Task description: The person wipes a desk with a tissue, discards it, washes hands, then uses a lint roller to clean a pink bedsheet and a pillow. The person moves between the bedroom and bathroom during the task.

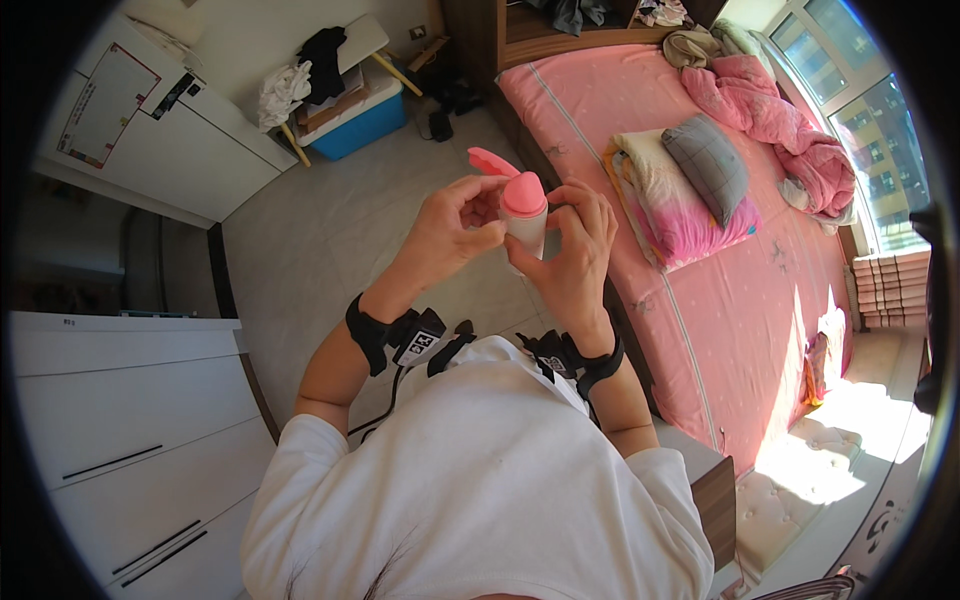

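In front of my chest both hands hold a white bottle [525,232] with a domed pink top [523,194]. Its pink flip lid [491,162] is swung up and tilts away to the left. My left hand [462,220] is closed on the bottle's left side, fingers curled just beneath the lid and thumb toward the body. On the other side, my right hand [574,238] grips the body with bent fingers, its thumb across the near side. The bottle's lower end is partly hidden by my right thumb.
A bed with a pink sheet [690,320] lies to the right, bearing a folded quilt [655,200] and a grey pillow [706,168]. White drawers [130,420] stand at the left. Near the far wall, a blue bin [355,130] sits by a stool piled with clothes.
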